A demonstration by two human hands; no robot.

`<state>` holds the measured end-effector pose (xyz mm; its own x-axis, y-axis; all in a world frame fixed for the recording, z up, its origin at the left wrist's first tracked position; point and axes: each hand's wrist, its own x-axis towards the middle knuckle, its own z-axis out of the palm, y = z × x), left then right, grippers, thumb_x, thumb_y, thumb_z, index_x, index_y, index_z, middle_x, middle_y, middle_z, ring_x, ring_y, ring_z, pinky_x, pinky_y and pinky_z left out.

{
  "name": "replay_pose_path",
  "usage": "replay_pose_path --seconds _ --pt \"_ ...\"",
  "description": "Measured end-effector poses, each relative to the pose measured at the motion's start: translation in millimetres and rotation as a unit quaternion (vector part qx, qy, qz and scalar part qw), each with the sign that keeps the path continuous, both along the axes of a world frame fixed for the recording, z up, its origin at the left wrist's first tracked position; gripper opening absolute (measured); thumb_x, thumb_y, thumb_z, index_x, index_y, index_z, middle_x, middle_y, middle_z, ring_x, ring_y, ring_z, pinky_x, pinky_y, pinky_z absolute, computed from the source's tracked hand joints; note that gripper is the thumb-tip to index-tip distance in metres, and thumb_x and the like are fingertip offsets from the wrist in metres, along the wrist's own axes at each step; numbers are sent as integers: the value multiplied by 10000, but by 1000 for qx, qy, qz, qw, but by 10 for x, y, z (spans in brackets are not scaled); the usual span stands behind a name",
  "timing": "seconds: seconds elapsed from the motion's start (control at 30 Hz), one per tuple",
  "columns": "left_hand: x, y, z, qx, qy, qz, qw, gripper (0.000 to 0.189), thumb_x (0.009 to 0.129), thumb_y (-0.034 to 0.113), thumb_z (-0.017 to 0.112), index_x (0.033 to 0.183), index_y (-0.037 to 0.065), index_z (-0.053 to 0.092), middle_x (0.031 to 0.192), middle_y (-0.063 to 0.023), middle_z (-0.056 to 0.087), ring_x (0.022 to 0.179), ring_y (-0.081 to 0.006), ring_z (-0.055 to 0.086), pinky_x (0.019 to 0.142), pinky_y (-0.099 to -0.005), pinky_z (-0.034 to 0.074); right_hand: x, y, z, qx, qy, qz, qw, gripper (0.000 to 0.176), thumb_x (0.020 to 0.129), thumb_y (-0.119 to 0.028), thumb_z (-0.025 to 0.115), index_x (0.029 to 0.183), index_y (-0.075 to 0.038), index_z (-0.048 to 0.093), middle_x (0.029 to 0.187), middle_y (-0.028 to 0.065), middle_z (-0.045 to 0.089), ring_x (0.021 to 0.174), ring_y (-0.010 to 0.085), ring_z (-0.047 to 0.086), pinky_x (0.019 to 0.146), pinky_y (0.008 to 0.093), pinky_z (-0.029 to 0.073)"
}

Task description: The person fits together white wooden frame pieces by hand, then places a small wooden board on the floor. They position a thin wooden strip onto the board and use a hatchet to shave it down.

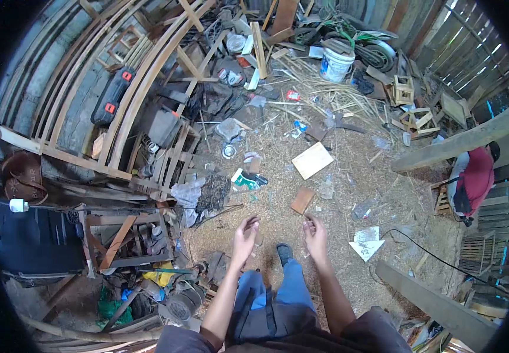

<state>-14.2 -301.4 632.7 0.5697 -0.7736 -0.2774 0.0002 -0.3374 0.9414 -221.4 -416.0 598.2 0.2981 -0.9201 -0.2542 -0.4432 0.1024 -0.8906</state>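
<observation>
My left hand [245,236] hovers above the sawdust-strewn ground, its fingers loosely bent with nothing visible between them. My right hand [315,234] is held at about the same height, also loosely bent and holding nothing I can see. Just beyond its fingertips lies a small brown wooden block [303,200]. Farther forward, a pale rectangular board [313,160] rests flat on the ground. A green and white package [246,180] lies ahead of my left hand. Between my hands a dark shoe [284,253] shows below my blue trousers.
Wooden shelving [116,170] with a black and orange case [112,96] runs along the left. A white bucket [335,63] stands among sticks and scrap. At right are wooden posts [460,138], a pink and grey bag [475,179], a white triangular piece [367,249] and a black cable [425,250].
</observation>
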Motion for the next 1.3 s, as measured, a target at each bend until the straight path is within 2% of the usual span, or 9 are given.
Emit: replay_pose_path --seconds 0.17,0.4,0.53,0.67,0.73,0.87,1.03,1.13,1.3 --pt "170 -377 301 -22 -32 -33 999 402 1035 214 619 1351 -31 581 1228 -142 699 1170 -208 645 1037 -344 479 107 -361 345 -116 -17 -3 993 285 978 -182 653 1203 -10 675 1081 198 687 960 337 670 888 423 520" --pt "520 -974 211 -29 -43 -81 995 376 1020 199 635 1321 -24 594 1214 -142 710 1167 -215 654 1041 -357 481 354 -788 396 -100 29 -6 995 312 957 -211 678 1174 13 674 1140 217 682 1029 391 655 922 438 506" --pt "852 -1522 -5 -47 -4 -106 993 373 1012 179 639 1319 -28 595 1210 -142 710 1155 -212 660 1045 -354 476 502 -1024 511 -128 95 49 986 340 950 -241 684 1223 -40 670 1222 217 666 1149 401 617 978 465 482" --pt "1163 -2063 100 -28 -7 -148 989 342 1012 160 630 1291 -37 607 1177 -123 721 1108 -206 674 974 -347 519 759 -1408 451 -118 122 34 985 329 912 -210 718 1211 -77 687 1169 175 692 1145 373 627 999 451 481" --pt "1310 -2325 3 -47 -15 -154 987 339 1017 167 624 1289 -36 609 1165 -121 726 1084 -198 676 935 -349 534 925 -1680 554 -177 154 80 969 349 899 -189 729 1225 -75 679 1187 176 686 1141 379 627 1002 459 484" --pt "1511 -2789 85 -54 -21 -175 983 325 1027 168 609 1279 -37 609 1129 -108 729 1071 -170 658 910 -300 528 1104 -2137 721 -171 137 69 973 370 925 -238 703 1266 -100 666 1203 187 666 1180 384 594 1016 472 450" --pt "1478 -3322 20 -50 21 -162 985 456 999 128 646 1398 -27 491 1262 -161 651 1118 -213 652 964 -335 527 1083 -2650 950 -124 94 13 988 399 897 -173 729 1276 -69 658 1244 190 660 1228 393 583 1041 462 465" --pt "1311 -3654 9 -25 7 -164 986 406 1006 141 640 1359 -25 528 1235 -149 670 1103 -207 661 956 -332 527 914 -2992 815 -153 95 -3 984 379 892 -163 729 1256 -85 662 1198 190 660 1141 398 596 979 470 475" --pt "979 -4437 -315 -32 -21 -172 984 377 1023 210 628 1318 -22 593 1175 -142 717 1116 -213 674 992 -340 505 557 -4080 360 -154 63 49 985 383 902 -165 718 1269 -78 653 1191 197 658 1146 404 592 985 459 472"
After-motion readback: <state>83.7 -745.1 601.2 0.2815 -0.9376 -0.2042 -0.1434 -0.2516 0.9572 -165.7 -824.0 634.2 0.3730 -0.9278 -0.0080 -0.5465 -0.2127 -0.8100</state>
